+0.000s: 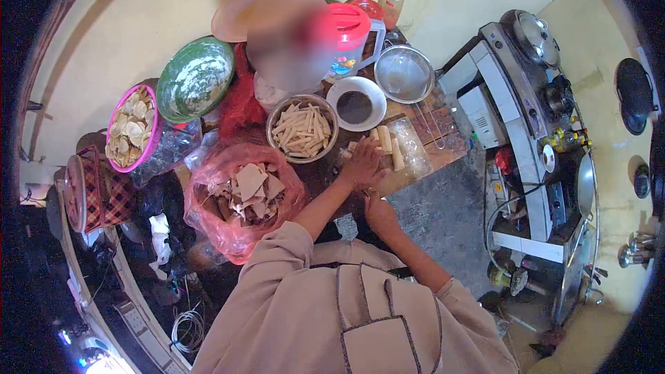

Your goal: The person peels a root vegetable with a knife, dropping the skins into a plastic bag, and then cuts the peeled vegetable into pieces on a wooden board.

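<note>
My left hand lies palm down over the wooden board, fingers stretched out beside several pale, stick-like rolls. Whatever is under that palm is hidden. Close below it, at the near edge of the board, my right hand is closed; what it grips is too small and covered to make out. Left of the hands stands a metal bowl filled with pale cut sticks. Behind the board is a white bowl with dark contents.
A pink plastic bag of pale, flat pieces sits at the left. Beyond it are a pink basket of pale slices and a green basin. A strainer and a red-lidded jug stand behind. A stove is to the right.
</note>
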Available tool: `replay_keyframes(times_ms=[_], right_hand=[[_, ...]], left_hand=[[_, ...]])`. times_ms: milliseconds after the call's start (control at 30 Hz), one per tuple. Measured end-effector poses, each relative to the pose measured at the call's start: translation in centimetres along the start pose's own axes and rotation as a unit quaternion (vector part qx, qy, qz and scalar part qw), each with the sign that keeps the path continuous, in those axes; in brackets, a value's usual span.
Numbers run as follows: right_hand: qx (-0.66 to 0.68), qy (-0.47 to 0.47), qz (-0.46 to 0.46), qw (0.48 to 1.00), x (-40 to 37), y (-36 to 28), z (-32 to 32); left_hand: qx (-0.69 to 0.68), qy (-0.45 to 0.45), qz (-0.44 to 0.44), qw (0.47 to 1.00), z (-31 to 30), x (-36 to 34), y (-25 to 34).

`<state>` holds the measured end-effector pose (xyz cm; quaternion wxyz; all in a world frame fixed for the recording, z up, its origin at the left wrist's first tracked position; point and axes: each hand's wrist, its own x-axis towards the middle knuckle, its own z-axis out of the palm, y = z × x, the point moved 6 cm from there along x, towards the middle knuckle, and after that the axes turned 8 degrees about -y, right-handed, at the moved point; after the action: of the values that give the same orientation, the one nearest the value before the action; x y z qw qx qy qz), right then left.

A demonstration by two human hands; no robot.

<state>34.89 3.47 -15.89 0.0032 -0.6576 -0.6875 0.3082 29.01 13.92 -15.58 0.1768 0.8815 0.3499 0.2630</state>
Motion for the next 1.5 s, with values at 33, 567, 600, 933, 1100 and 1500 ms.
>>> replay_keyframes(times_ms=[33, 567, 600, 933, 1100, 1500], right_hand=[[-0.003, -0.005, 0.012, 1.000, 0.0, -0.2, -0.3], [0.151, 0.002, -0.034, 0.988, 0.5, 1.1, 1.6], [0.135, 0.003, -0.016, 0.991, 0.4, 1.1, 1.6], [0.092, 0.015, -0.008, 0.996, -1.3, -0.9, 0.0], [0.109, 0.028, -0.011, 0.994, -1.3, -0.4, 1.6], [0.123, 0.027, 0.003, 0.992, -1.3, 0.3, 2.2]], left_hand=[[0.004, 0.007, 0.005, 1.000, -0.2, 0.1, 0.0], [-0.285, 0.111, -0.230, 0.924, -6.7, -4.1, -0.1], [-0.215, 0.115, -0.225, 0.943, -6.8, -5.7, -0.2], [0.094, -0.002, -0.326, 0.941, -7.3, -9.8, 1.7], [0.121, 0.012, -0.324, 0.938, -5.8, -9.5, 0.9], [0.078, 0.027, -0.345, 0.935, -5.2, -9.9, 0.1]])
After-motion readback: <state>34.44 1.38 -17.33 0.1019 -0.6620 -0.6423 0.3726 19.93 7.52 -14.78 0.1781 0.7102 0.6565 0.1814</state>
